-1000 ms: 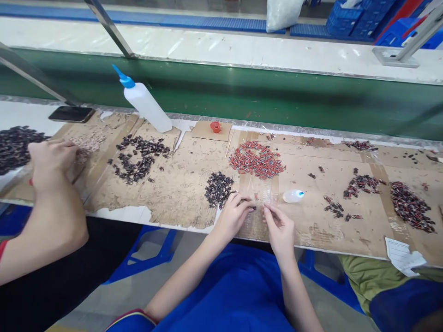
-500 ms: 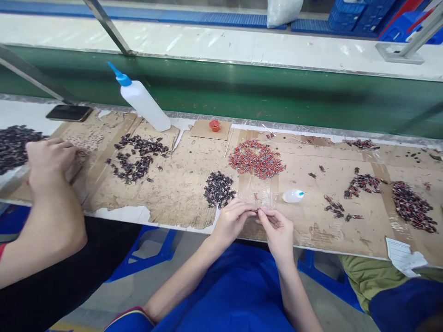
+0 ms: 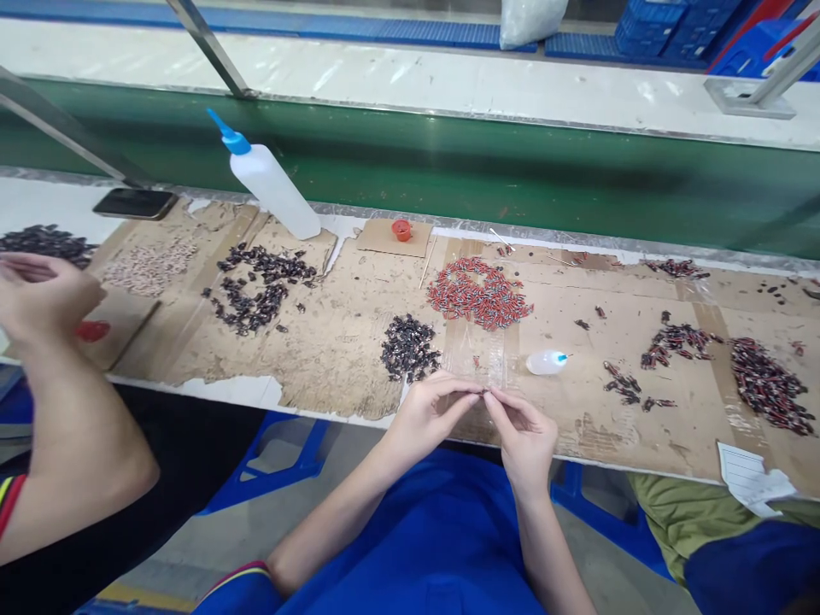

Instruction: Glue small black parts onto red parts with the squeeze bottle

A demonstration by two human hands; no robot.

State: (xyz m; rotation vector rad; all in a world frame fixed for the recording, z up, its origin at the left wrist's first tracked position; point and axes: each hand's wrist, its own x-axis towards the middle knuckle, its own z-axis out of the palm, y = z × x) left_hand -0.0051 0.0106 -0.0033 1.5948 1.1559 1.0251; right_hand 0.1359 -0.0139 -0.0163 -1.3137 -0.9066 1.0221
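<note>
My left hand (image 3: 430, 412) and my right hand (image 3: 524, 436) meet fingertip to fingertip over the table's front edge. Pinched between them is a small dark part (image 3: 483, 392), too small to name. Just beyond my left hand lies a pile of small black parts (image 3: 408, 348). Farther back is a heap of small red-and-black parts (image 3: 479, 295). A small clear bottle with a blue tip (image 3: 547, 362) lies on its side on the cardboard, behind my right hand.
A co-worker's hand (image 3: 48, 295) is at far left, near a pale heap (image 3: 150, 266). A tall white bottle (image 3: 275, 190) stands tilted at the back, left of a red cup (image 3: 401, 230). Dark-and-red piles (image 3: 772, 384) and a torn paper (image 3: 754, 478) lie right.
My hands stay together, with the fingers shifted slightly around the small part. The co-worker's hand at left has lifted and moved left, uncovering a red object. The view has shifted slightly.
</note>
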